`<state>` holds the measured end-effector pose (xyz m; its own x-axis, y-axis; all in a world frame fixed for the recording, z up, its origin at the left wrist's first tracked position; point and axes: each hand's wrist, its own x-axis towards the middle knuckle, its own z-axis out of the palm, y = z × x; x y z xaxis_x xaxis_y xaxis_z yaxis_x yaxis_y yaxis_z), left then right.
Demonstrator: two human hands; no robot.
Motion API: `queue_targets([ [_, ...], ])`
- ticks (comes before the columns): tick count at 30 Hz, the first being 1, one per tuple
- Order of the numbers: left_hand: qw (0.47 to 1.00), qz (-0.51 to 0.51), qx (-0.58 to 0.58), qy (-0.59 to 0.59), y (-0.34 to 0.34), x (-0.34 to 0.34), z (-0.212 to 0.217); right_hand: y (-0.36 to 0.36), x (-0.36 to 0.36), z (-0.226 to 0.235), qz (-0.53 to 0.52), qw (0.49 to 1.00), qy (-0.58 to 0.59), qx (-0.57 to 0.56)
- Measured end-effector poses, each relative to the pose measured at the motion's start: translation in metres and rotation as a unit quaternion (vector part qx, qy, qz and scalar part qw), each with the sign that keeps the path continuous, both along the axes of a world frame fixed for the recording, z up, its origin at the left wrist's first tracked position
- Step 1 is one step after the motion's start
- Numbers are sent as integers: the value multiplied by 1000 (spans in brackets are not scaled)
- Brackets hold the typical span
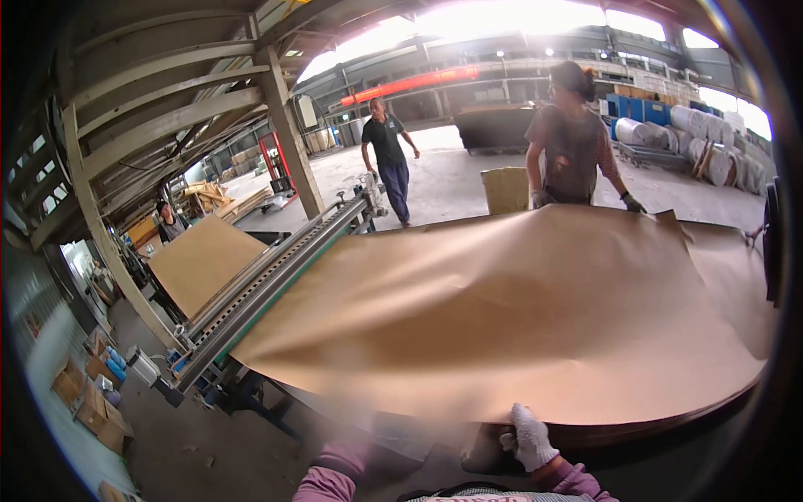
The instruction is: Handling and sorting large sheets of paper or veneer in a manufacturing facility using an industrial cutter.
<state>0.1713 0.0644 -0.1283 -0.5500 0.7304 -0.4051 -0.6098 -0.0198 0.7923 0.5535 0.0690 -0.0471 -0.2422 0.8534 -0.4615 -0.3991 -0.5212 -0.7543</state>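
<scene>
A large sheet of brown paper [502, 335] spreads in front of me, rippled and raised in the middle. My right hand [531, 439], in a white knit glove, pinches its near edge. To the left, my left hand [355, 418] is smeared by motion beside that same edge, so its fingers cannot be made out. At the left the sheet runs up to a long roller machine [276, 280] with a green strip. Across from me, a co-worker [573, 138] in gloves has both hands at the sheet's far edge.
Beyond the machine lies a brown board or sheet [205, 263], with a person [171, 222] behind it. Another person [386, 155] walks on the far floor. A steel post [288, 134] stands at the left. Cardboard boxes [100, 414] sit lower left; wrapped rolls [711, 138] are stacked far right.
</scene>
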Motion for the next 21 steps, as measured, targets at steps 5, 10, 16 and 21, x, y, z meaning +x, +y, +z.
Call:
queue_targets([
  [5, 996, 79, -39, 31, -3, -108, -55, -1, 30, 19, -33, 998, -6, 47],
  [10, 978, 31, -166, 119, 3, -76, -25, 8, 75, 26, -103, 992, -55, 47],
  [16, 972, -14, -190, 135, -2, -65, -8, 1, 92, 28, -87, 993, -58, 63],
  [21, 993, 14, -93, 75, 1, -64, -17, -2, 96, 35, -53, 995, -37, 76],
])
